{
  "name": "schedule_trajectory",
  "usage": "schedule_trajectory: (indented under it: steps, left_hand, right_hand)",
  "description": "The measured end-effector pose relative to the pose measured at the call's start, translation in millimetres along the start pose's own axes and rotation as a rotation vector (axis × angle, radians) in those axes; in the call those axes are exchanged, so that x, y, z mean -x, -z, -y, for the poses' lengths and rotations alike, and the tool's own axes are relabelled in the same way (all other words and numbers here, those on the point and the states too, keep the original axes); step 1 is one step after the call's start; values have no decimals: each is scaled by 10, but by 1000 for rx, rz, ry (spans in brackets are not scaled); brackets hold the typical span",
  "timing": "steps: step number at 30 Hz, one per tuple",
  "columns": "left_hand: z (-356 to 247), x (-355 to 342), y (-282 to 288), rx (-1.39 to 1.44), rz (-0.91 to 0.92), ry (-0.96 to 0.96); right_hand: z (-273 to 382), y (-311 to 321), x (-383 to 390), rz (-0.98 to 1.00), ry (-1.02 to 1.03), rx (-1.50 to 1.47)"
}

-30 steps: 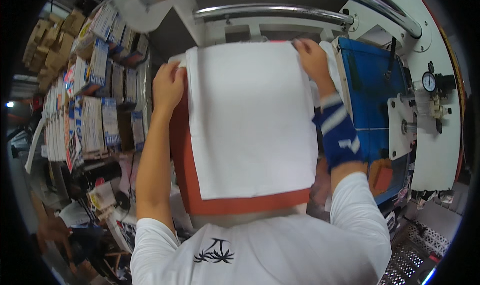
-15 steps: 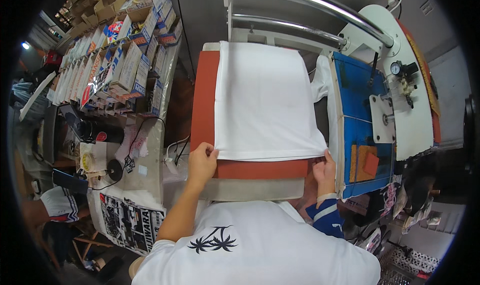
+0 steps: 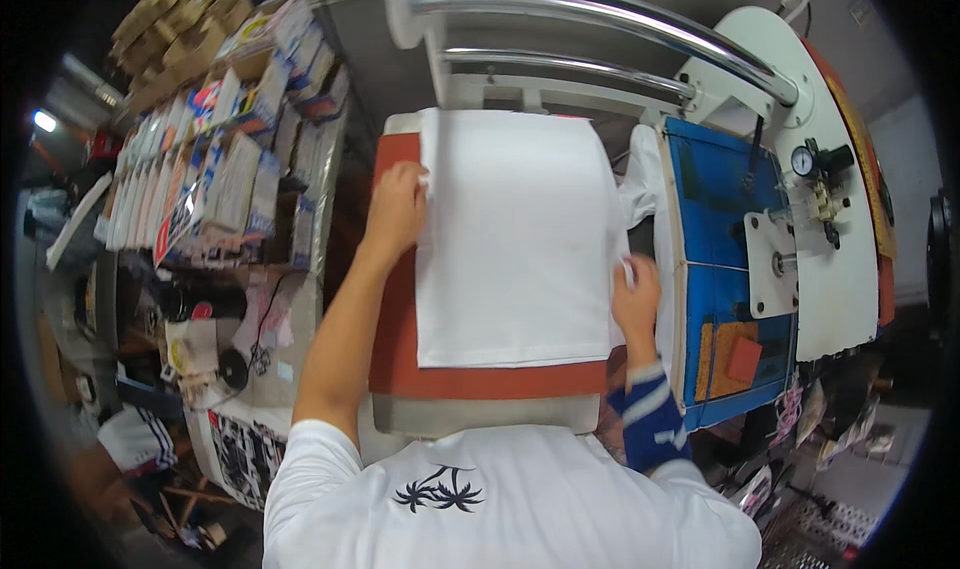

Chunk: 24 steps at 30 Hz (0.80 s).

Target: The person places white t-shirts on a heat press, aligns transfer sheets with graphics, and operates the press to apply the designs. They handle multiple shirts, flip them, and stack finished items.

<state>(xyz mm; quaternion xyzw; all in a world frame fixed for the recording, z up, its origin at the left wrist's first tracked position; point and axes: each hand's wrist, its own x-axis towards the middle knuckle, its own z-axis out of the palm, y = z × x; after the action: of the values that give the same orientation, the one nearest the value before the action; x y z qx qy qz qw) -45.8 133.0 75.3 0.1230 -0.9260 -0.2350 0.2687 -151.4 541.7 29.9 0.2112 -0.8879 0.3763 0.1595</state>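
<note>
A white T-shirt (image 3: 515, 239) lies flat over the brick-red pad (image 3: 390, 354) of a heat press, and a sleeve-like part hangs past its far right side. Halfway up the left edge, my left hand (image 3: 398, 209) is closed with the cloth edge pinched in its fingers. At the right edge, lower down, my right hand (image 3: 637, 294) pinches a bit of white cloth between thumb and fingers. The hem lies straight near the front of the pad, where a strip of red shows.
Chrome bars (image 3: 600, 4) cross behind the pad. To the right stands a blue platen (image 3: 720, 299) with a cork piece on it, beside a white press head (image 3: 835, 299) with a gauge (image 3: 803, 160). Boxes of packed sleeves (image 3: 215, 169) fill the left table.
My left hand has moved from the front left corner up the left edge. My right hand has moved a little up the right edge. The hem now sits nearer me.
</note>
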Motion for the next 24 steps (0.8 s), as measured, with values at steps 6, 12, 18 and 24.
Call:
schedule_trajectory:
  steps: [6,12,18,24]
  left_hand:
    - [865,-1100,-659,-156,79,474]
    - [904,-1482,-764,-223,248,560]
    - [859,-1536,-959,-352,113,243]
    - [783,-1267,-963,-368,299,32]
  right_hand:
    - [-388,-1327,-1746,-39,-153,-234]
    - [-945,-1872,-2437,668,-905,-553]
    - [-1005,-1626,-2681,273,-448,119]
    - [-100,-1747,-2749,488,67,186]
